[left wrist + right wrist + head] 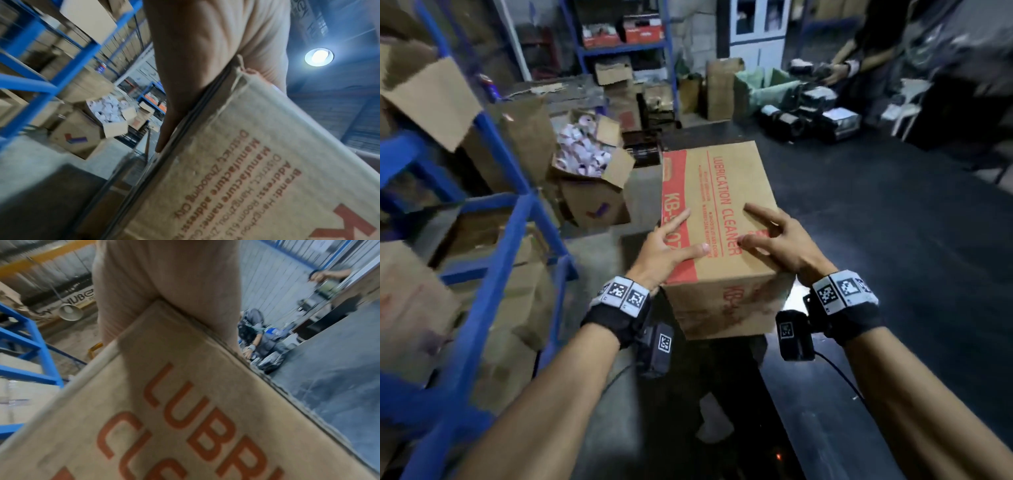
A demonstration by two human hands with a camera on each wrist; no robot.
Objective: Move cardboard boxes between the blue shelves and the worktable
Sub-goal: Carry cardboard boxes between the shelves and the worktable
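Observation:
A brown cardboard box [722,212] printed "LUBRICATION CLEANER" in red lies at the near left corner of the black worktable [876,240], its near end past the table's edge. My left hand [671,243] straddles its top left edge, thumb and forefinger straight on the top. In the left wrist view a finger [164,138] lies along the side of the box [257,162]. My right hand [774,236] presses spread, straight fingers on the top. The right wrist view shows that palm [164,272] over the edge of the box [164,402]. The blue shelves [510,240] stand to my left, full of cartons.
An open carton of white rolls [585,150] sits on the floor by the shelves. More cartons [719,89] stand at the back. Another person [859,61] works at the table's far end among dark wrapped items [808,113].

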